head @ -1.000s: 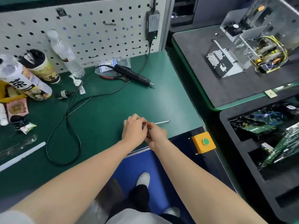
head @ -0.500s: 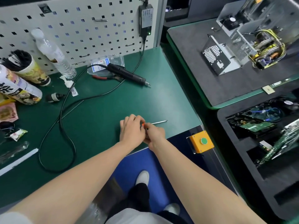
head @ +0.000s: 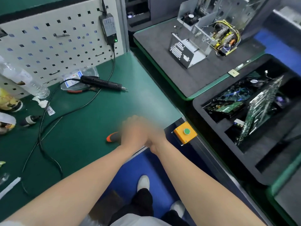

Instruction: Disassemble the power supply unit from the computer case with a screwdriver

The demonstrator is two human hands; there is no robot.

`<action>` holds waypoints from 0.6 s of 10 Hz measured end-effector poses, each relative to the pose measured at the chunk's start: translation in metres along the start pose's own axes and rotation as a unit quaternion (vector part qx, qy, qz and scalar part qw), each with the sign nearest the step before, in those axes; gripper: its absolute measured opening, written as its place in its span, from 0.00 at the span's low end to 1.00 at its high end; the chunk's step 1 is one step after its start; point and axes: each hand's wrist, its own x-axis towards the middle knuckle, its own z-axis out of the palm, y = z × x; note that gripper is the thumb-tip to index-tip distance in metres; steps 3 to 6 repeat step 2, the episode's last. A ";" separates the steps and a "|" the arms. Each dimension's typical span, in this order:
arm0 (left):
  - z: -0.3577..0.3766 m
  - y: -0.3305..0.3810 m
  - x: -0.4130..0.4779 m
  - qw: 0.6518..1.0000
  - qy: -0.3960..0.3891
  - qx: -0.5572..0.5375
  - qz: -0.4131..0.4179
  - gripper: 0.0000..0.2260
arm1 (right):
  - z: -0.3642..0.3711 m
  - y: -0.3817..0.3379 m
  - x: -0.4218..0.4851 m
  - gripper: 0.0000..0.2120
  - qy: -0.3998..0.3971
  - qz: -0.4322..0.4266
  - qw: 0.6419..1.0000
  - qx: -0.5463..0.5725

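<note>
Power supply unit (head: 225,38) untouched; step in hand looks like picking up the tool. Screwdriver (head: 112,137) lies on green tabletop (head: 81,152), orange-black handle poking out just left of left grip (head: 136,132), shaft hidden under it. Right grip (head: 157,141) touches the left one at the tabletop edge. Both are motion-smeared, so cannot tell if either is closed on the tool. Far right, beyond both grips, the unit sits in the open computer case (head: 206,24). Next move likely needs a firm hold on the handle, then a reach across to the case screws, which are too small to see.
</note>
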 end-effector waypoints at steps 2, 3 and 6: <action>0.022 0.042 -0.024 0.989 -0.062 -0.132 0.023 0.10 | -0.064 0.008 -0.029 0.09 -0.003 -0.056 0.998 0.010; 0.022 0.042 -0.024 0.989 -0.062 -0.132 0.023 0.10 | -0.064 0.008 -0.029 0.09 -0.003 -0.056 0.998 0.010; 0.022 0.042 -0.024 0.989 -0.062 -0.132 0.023 0.10 | -0.064 0.008 -0.029 0.09 -0.003 -0.056 0.998 0.010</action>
